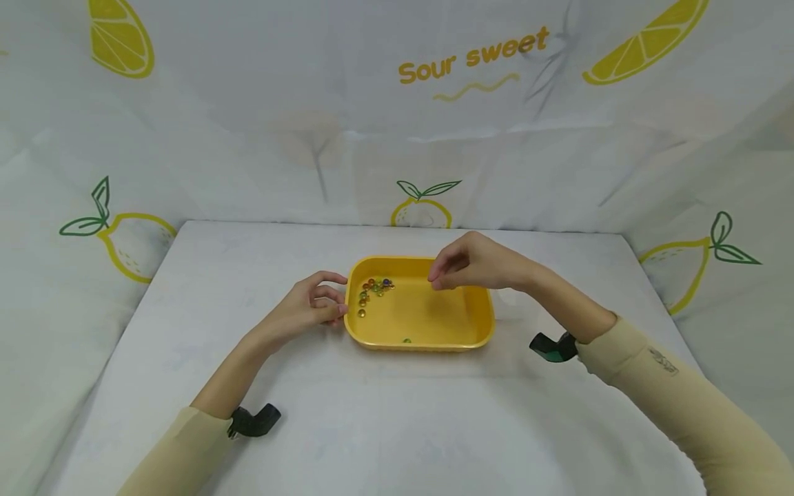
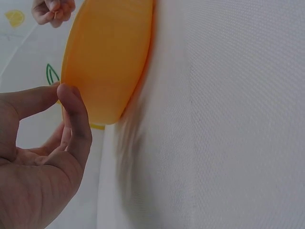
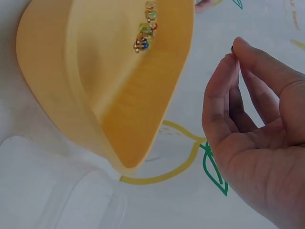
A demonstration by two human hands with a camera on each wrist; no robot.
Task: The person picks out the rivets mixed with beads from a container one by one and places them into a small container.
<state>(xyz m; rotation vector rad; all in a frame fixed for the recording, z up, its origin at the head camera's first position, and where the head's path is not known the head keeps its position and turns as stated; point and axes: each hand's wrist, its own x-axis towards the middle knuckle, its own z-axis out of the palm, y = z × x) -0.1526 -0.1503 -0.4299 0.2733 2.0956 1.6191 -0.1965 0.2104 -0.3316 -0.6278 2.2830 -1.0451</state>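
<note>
A yellow plastic tray (image 1: 422, 303) lies on the white table, holding a cluster of small colourful glass beads (image 1: 376, 287) along its left side. One lone greenish bead (image 1: 406, 340) is near the front wall. My left hand (image 1: 310, 303) is at the tray's left end; in the left wrist view its thumb and a curled finger (image 2: 76, 112) pinch the rim. Over the tray's right back part, my right hand (image 1: 477, 264) is raised. Its thumb and forefinger pinch a tiny dark bead (image 3: 232, 49), mostly hidden between the fingertips.
A white cloth backdrop printed with lemons (image 1: 422, 212) and lettering stands behind the table (image 1: 397, 427). Dark wrist-camera mounts (image 1: 254, 420) show at both sleeves. Clear plastic-looking shapes (image 3: 90, 195) appear beside the tray in the right wrist view.
</note>
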